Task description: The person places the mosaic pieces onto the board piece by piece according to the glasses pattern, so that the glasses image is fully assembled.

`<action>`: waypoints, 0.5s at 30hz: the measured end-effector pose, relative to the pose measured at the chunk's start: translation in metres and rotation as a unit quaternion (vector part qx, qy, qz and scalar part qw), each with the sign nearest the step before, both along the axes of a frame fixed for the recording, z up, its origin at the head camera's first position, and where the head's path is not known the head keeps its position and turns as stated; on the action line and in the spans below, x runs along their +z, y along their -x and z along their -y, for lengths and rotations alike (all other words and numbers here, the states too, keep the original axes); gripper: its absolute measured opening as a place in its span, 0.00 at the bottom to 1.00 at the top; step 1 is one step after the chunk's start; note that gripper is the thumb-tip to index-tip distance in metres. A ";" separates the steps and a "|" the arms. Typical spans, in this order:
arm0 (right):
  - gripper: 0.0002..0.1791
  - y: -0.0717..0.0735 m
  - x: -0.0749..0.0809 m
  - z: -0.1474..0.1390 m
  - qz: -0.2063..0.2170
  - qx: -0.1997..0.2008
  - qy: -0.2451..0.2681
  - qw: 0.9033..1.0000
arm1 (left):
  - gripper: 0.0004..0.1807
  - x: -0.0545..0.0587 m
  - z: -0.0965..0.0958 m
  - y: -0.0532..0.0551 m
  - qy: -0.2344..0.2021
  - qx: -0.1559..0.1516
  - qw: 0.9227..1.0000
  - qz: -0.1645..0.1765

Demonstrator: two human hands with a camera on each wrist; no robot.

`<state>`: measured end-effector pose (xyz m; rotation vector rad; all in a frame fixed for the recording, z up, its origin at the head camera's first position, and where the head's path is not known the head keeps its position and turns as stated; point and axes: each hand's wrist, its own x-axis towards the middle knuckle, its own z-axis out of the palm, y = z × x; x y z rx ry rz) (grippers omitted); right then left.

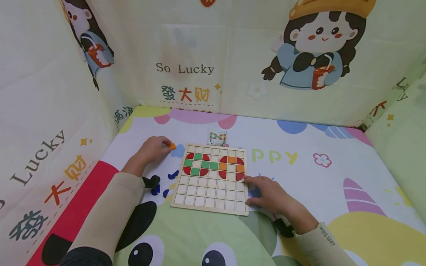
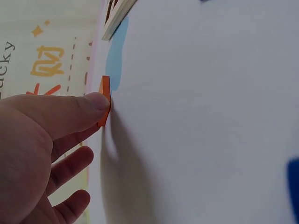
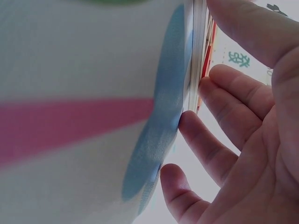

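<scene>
Between thumb and fingers, my left hand [image 1: 154,149] pinches a small orange tile [image 1: 172,146], left of the board's far corner. The left wrist view shows the tile [image 2: 104,100] edge-on under the thumb. A wooden grid board [image 1: 217,193] lies flat on the table. In its far rows sit two rings of red rounded pieces, one with green squares [image 1: 198,156] and one with orange squares [image 1: 240,168], joined by a green square. At the board's right edge, my right hand [image 1: 267,194] touches the side with thumb and fingers spread.
A small patterned card [image 1: 217,139] stands just beyond the board's far edge. Several dark blue pieces [image 1: 173,174] lie left of the board, near my left wrist. Printed cloth covers the table, and printed walls [image 1: 239,66] rise behind and at both sides.
</scene>
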<state>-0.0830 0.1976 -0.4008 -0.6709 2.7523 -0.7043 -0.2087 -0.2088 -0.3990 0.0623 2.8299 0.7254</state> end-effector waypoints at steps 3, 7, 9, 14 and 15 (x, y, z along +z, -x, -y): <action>0.35 0.000 0.000 0.000 -0.004 0.002 0.001 1.000 | 0.17 0.000 0.000 -0.001 -0.005 0.005 1.000 0.005; 0.35 0.000 0.000 0.000 -0.005 0.003 0.002 1.000 | 0.16 0.000 0.001 -0.003 -0.005 0.009 1.000 0.007; 0.35 0.000 0.000 0.000 -0.004 0.002 0.001 1.000 | 0.16 -0.001 0.002 -0.004 -0.006 0.012 1.000 0.009; 0.35 0.000 -0.001 0.000 -0.001 -0.001 -0.004 1.000 | 0.16 -0.003 0.005 -0.005 -0.012 0.026 0.999 0.017; 0.35 0.000 -0.001 0.000 -0.001 -0.002 -0.005 1.000 | 0.16 -0.003 0.005 -0.005 -0.012 0.026 0.999 0.016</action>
